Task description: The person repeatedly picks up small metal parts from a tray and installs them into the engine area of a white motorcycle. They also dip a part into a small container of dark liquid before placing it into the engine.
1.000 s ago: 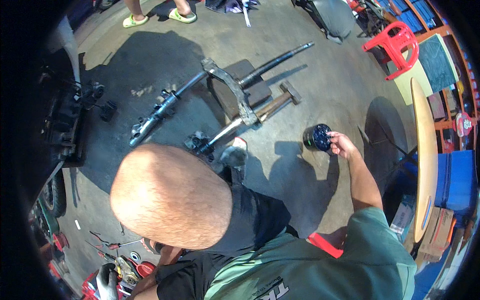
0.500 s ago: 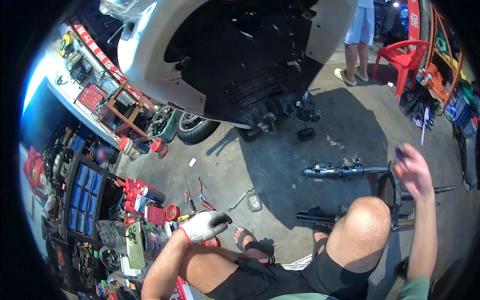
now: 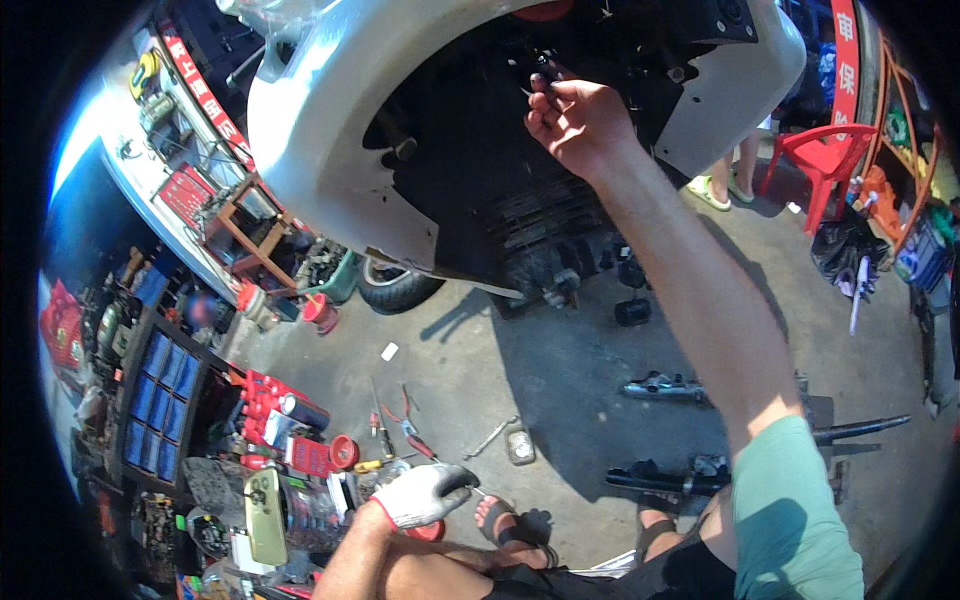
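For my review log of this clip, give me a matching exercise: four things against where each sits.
Things:
1. right hand
2. left hand
3. red plastic chair
4. pliers

Places:
A. on the concrete floor among loose tools
B. raised to the dark underside of the lifted white car
C. upper right, beside a standing person's feet
D. low down, in a white work glove, near a sandalled foot

Pairs: 1-B, 2-D, 3-C, 4-A

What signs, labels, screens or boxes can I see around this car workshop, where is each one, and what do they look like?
Long red banner with white characters: upper left, slanting along the shop front.
Vertical red banner with white characters: upper right, above the red plastic chair.
Yellow-green phone, dark screen: lower left among tools, beside the white-gloved left hand.
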`<move>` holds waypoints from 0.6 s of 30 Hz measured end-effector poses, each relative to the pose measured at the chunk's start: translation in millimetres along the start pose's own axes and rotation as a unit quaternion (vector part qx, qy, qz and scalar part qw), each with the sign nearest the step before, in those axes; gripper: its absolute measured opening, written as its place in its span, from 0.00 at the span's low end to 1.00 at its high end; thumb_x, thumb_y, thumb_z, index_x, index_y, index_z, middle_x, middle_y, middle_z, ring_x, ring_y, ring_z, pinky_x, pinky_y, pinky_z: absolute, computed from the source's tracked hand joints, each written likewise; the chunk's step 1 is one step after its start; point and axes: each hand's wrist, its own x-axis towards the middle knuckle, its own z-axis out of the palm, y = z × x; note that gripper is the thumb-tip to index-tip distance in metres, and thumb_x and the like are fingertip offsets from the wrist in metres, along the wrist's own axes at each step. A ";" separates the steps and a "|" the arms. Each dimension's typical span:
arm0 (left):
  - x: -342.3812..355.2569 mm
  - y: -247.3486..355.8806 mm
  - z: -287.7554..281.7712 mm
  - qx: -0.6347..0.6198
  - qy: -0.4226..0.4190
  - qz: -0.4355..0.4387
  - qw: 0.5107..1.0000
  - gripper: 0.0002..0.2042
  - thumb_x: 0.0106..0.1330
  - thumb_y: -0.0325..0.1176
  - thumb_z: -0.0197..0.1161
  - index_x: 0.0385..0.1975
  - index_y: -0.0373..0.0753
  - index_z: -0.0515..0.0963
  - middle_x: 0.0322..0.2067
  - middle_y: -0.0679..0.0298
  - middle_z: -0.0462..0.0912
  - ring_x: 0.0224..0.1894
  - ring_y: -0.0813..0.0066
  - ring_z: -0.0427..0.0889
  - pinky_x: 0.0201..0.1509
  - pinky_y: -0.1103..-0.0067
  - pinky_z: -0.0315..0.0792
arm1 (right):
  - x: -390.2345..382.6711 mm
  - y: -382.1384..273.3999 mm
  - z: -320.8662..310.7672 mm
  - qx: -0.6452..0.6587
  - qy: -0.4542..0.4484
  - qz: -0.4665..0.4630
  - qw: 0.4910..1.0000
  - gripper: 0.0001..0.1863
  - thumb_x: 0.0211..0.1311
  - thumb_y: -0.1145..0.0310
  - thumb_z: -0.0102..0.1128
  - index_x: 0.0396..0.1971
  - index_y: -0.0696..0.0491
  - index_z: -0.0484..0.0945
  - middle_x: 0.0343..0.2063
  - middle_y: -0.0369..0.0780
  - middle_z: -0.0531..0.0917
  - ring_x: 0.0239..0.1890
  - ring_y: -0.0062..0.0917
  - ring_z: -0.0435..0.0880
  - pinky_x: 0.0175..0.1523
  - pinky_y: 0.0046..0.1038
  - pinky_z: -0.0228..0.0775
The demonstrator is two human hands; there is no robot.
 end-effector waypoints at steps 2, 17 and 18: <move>0.6 -5.3 -2.8 0.013 0.001 -0.003 1.000 0.17 0.74 0.41 0.58 0.53 0.37 0.81 0.46 0.48 0.86 0.50 0.50 0.84 0.55 0.64 0.78 | 9.6 9.6 11.4 0.093 0.006 -0.015 0.995 0.09 0.66 0.72 0.51 0.43 0.55 0.77 0.40 0.39 0.82 0.43 0.27 0.82 0.51 0.35 0.76; -8.4 -28.9 2.9 -0.058 0.042 -0.221 0.973 0.17 0.76 0.37 0.61 0.58 0.33 0.78 0.44 0.60 0.87 0.44 0.76 0.82 0.49 0.74 0.79 | 7.7 63.2 44.0 0.388 -0.075 -0.078 0.915 0.51 0.63 0.75 0.54 0.82 0.43 0.36 0.46 0.41 0.82 0.33 0.21 0.80 0.47 0.30 0.73; -6.7 -20.9 1.2 -0.066 0.060 -0.233 0.968 0.18 0.76 0.38 0.60 0.58 0.33 0.78 0.44 0.60 0.87 0.44 0.75 0.83 0.51 0.73 0.79 | 10.4 63.3 43.5 0.382 -0.072 -0.081 0.918 0.51 0.63 0.75 0.54 0.82 0.44 0.38 0.45 0.42 0.83 0.31 0.21 0.79 0.46 0.29 0.73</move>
